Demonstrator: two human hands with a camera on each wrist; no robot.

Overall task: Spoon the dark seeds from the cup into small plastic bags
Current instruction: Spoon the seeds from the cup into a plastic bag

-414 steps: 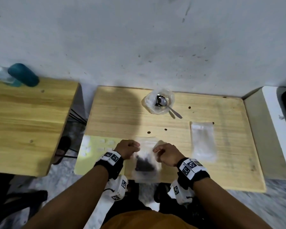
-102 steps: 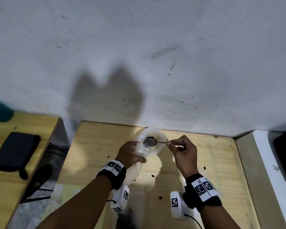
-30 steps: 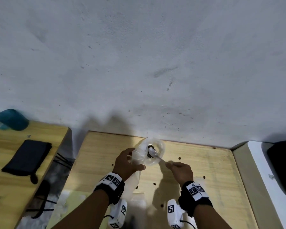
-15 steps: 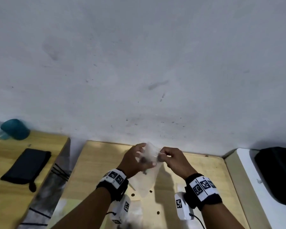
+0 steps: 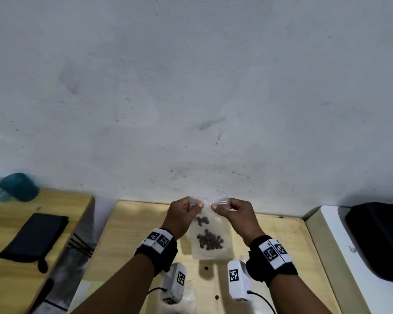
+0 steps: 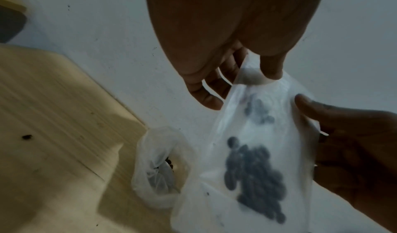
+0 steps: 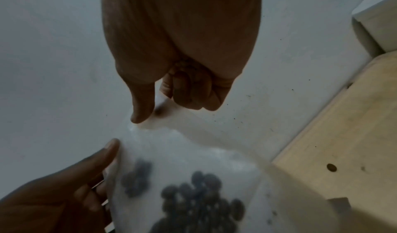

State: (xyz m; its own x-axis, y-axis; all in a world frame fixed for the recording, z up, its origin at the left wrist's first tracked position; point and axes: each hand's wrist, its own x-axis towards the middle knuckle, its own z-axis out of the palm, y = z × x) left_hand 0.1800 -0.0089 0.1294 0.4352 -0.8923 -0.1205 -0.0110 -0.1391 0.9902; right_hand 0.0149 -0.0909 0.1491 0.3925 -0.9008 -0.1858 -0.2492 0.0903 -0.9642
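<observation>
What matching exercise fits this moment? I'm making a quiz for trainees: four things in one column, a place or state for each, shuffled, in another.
Things:
1. small plastic bag
2. dark seeds
3. teal cup
4. black pouch

Places or states:
A. lying flat on the left table
B. gathered low inside the bag
C. standing by the wall, far left
D. pinched at its top by both hands

Pairs: 1-D, 2-B, 3-C, 4-A
</observation>
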